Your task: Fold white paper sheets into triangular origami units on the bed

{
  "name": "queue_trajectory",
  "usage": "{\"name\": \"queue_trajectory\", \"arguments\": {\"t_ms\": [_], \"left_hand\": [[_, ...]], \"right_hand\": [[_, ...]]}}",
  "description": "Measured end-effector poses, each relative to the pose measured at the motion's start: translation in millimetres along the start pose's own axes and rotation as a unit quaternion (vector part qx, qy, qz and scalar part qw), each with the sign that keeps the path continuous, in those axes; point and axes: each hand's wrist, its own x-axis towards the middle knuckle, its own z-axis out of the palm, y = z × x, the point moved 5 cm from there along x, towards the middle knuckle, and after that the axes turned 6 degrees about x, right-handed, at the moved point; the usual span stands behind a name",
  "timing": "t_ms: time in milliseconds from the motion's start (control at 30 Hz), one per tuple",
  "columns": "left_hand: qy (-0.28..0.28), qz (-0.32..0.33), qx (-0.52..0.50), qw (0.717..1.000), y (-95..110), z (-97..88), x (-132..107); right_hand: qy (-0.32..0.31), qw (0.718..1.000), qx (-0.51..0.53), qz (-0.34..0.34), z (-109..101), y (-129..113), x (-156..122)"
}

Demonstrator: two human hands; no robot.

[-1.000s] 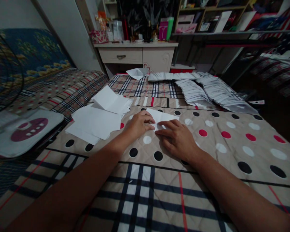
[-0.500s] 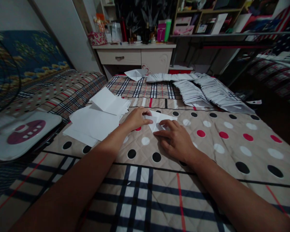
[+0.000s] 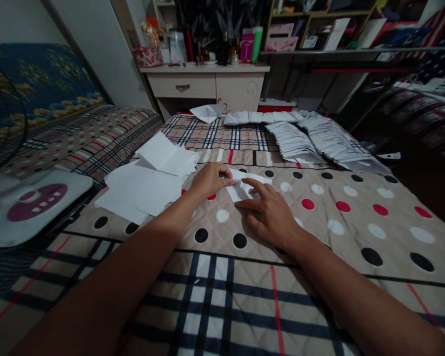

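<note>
A small white sheet of folded paper (image 3: 240,191) lies on the bedspread between my hands. My left hand (image 3: 212,179) has its left edge between thumb and curled fingers. From the right, my right hand (image 3: 269,207) rests over the paper with its fingers apart, one fingertip at the near corner and another a little above the middle. Part of the sheet is hidden under that hand. To the left of my left hand lies a loose pile of white paper sheets (image 3: 144,188), with a creased sheet (image 3: 157,151) on top.
Rows of stacked folded papers (image 3: 328,138) lie at the far right of the bedspread (image 3: 222,277). One folded paper piece (image 3: 207,113) sits at the far edge. A white and purple appliance (image 3: 37,202) stands at left, before a cream dresser (image 3: 185,81) at the back.
My right index finger has risen slightly off the paper. The left hand keeps its place at the left edge. The view has shifted very little.
</note>
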Motion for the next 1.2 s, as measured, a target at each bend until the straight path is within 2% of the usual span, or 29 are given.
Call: {"name": "queue_trajectory", "arguments": {"t_ms": [233, 433, 567, 633, 733, 800, 900, 1033, 1200], "left_hand": [[-0.014, 0.044, 0.048, 0.998, 10, -2.5, 5], [-0.082, 0.011, 0.013, 0.997, 0, 5.3, 15], [-0.032, 0.021, 0.024, 0.999, -2, 4.3, 18], [0.014, 0.019, 0.072, 0.997, 5, -0.1, 12], [0.08, 0.005, 0.179, 0.981, 25, -6.7, -10], [0.058, 0.008, 0.201, 0.978, 40, -3.0, -28], [0.005, -0.002, 0.16, 0.987, 51, 6.6, -51], [0.0, -0.03, 0.111, 0.993, 47, 9.1, -63], [-0.002, -0.021, 0.066, 0.998, 45, 4.8, -69]], "right_hand": [[-0.015, 1.0, -0.012, 0.004, 1, -1, 1], [-0.03, 0.999, -0.034, 0.003, 3, -3, 4], [-0.03, 0.999, -0.038, 0.003, 4, -2, 4], [-0.028, 0.999, -0.039, 0.005, 4, -2, 4], [-0.027, 0.999, -0.033, 0.014, 4, -2, 3], [-0.027, 0.999, -0.024, 0.024, 3, -2, 3], [-0.021, 0.999, -0.002, 0.033, 2, 0, 3], [0.003, 0.998, 0.068, 0.019, -3, 11, -2], [0.017, 0.99, 0.137, -0.009, -10, 30, -13]]}}
